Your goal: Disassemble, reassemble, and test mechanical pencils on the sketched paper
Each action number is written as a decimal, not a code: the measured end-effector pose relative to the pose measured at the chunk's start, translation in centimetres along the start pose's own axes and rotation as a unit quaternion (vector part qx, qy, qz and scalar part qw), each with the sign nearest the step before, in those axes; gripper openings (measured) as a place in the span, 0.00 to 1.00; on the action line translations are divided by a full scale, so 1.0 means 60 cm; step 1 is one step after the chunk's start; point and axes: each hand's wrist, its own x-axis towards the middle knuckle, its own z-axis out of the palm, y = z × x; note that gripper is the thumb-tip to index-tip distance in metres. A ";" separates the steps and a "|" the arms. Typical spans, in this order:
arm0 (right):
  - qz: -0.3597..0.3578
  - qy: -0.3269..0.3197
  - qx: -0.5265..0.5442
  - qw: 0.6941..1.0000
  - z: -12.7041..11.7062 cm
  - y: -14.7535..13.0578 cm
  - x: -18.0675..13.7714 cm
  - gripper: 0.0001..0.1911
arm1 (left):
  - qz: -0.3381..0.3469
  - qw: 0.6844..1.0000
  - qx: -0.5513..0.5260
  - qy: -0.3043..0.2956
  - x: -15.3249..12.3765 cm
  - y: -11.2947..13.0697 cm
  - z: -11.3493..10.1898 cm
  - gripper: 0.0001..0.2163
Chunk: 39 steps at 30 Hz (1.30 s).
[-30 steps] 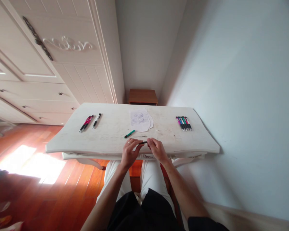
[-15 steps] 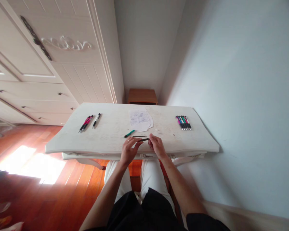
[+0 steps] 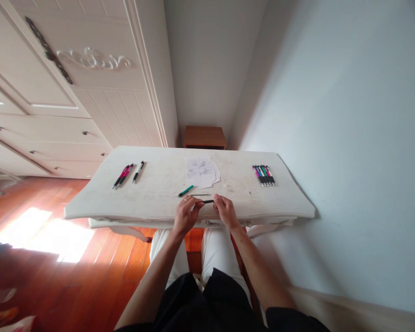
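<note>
The fingers of the left hand (image 3: 185,216) and right hand (image 3: 227,213) are clamped on opposite ends of a black pen part (image 3: 208,201), its long axis crosswise between them. Just beyond the fingers, a thin dark rod (image 3: 201,195) lies nearly parallel on the table (image 3: 159,203); beside it, a green barrel (image 3: 186,190) slants away rightward. Farther out lies scribbled paper (image 3: 198,170).

Nothing legible, only bluish scribbles (image 3: 198,167) on paper (image 3: 207,182).

Slim pink-and-black pens (image 3: 122,176) lie left of white paper sheets (image 3: 200,171), slim multicoloured pens (image 3: 263,175) right, a green tubular piece (image 3: 186,190) before.
</note>
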 end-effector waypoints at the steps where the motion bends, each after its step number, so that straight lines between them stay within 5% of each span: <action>1: -0.002 0.000 -0.005 1.000 -0.001 -0.001 -0.001 0.24 | -0.004 1.000 0.001 -0.003 0.000 0.001 0.001 0.06; 19: -0.026 0.000 -0.025 0.999 0.002 0.007 -0.005 0.23 | -0.064 0.998 -0.002 -0.028 0.001 0.009 0.017 0.13; 30: -0.017 -0.021 -0.013 1.000 -0.002 0.003 -0.007 0.23 | -0.248 0.968 -0.027 -0.017 0.008 0.027 0.031 0.23; 34: 0.006 -0.020 0.005 1.000 -0.005 0.005 -0.004 0.24 | -0.224 0.972 -0.058 -0.037 0.004 0.016 0.027 0.25; 39: 0.015 0.006 0.004 1.000 -0.004 0.005 -0.002 0.25 | -0.156 0.976 -0.153 -0.009 -0.004 0.002 0.020 0.16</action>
